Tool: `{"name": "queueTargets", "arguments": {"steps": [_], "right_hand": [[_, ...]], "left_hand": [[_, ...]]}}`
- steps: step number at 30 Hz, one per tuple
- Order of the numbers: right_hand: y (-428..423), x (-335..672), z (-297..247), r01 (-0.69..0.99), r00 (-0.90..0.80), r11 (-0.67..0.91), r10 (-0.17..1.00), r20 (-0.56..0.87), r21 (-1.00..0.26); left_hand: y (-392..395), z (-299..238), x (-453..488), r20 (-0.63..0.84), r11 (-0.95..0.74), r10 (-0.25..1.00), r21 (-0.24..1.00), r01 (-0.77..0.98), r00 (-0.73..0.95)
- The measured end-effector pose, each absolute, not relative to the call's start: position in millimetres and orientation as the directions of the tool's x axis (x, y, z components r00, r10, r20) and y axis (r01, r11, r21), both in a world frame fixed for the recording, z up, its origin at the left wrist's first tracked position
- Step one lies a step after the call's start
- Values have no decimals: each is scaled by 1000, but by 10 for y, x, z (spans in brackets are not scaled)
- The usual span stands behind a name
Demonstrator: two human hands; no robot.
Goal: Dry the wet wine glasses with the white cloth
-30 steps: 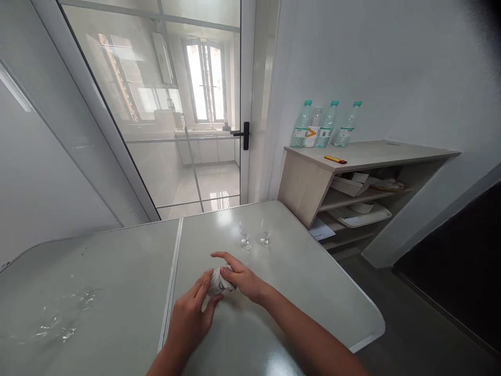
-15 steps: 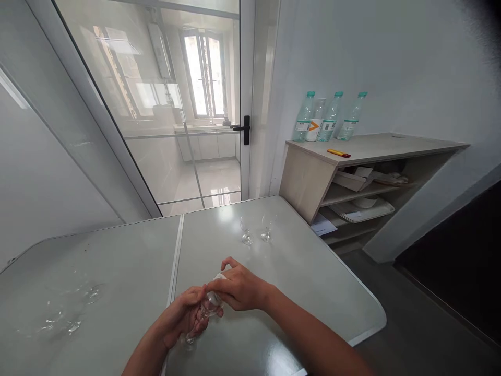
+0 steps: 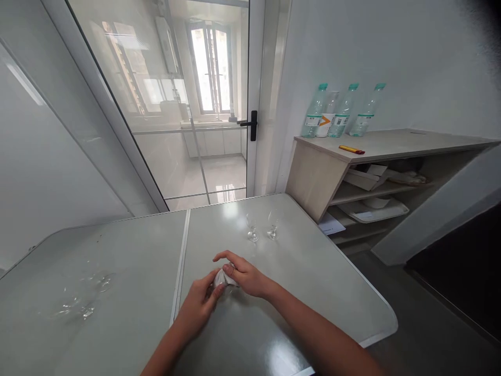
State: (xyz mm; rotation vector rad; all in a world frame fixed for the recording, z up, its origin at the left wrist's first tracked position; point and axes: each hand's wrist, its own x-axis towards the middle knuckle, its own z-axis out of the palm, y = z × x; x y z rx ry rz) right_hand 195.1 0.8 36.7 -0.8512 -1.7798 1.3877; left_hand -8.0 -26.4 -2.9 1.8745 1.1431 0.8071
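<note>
Left hand (image 3: 198, 308) and right hand (image 3: 245, 274), fingers closed round a white cloth wad (image 3: 224, 279) over the tabletop (image 3: 313, 282); a light, even grip suits; two stemmed glasses (image 3: 252, 230) stand beyond.

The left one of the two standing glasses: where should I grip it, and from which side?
I would pinch the glass at its thin stem, just under the bowl, coming from its left or near side. It stands upright, and the second glass is close on its right.
</note>
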Motion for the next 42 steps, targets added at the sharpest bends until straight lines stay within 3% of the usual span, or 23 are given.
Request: {"name": "queueTargets", "arguments": {"steps": [3,7,9,10,12,14,15,17,21,23,27,29,32,35,38,40,42], "right_hand": [[-10,1981,411,198,-554,387,802,222,-901],[-12,1997,338,250,-607,763,603,518,-596],[-3,2005,279,258,-557,842,531,638,-475],[4,2011,257,270,-470,822,567,677,-501],[21,2025,239,252,-155,672,738,657,-696],[42,2042,252,98,147,468,866,478,-878],[52,2050,265,4,218,398,895,389,-917],[64,2059,288,-120,193,347,927,321,-930],[63,2030,299,-162,-57,325,939,338,-932],[70,2000,297,-277,-147,202,957,249,-939],[124,1949,277,-592,-222,-116,975,23,-797],[142,1914,246,-642,-206,-163,978,-35,-749],[106,1822,164,-609,-244,-180,969,-33,-772],[4,1725,74,-441,-213,-19,973,84,-897],[-72,1705,44,-71,-169,359,915,366,-930],[-75,1744,86,158,-342,637,752,563,-755],[-46,1805,167,266,-567,829,547,616,-491]], "left_hand": [[-277,55,-30,-85,17,876,989,145,476],[-275,137,-65,-231,289,814,957,-26,533],[-270,159,-97,-259,341,810,938,-63,526],[-266,161,-112,-243,336,824,937,-96,511],[-254,147,-139,-167,279,862,945,-172,479],[-239,116,-160,-72,189,878,960,-204,473],[-232,99,-167,-31,140,876,971,-192,481],[-223,68,-171,12,50,863,993,-109,505],[-251,49,-134,-12,-93,855,980,176,519],[-283,54,-105,-11,-139,858,957,253,514],[-335,59,-44,45,-155,875,969,191,483],[-337,48,-13,57,-111,888,990,93,456],[-313,18,30,80,-83,943,997,-7,323],[-283,-4,59,89,-87,983,996,-18,159],[-266,-19,64,59,-61,996,998,27,70],[-259,-34,47,57,-62,997,992,111,54],[-253,-54,14,100,-109,994,951,288,46]]}}
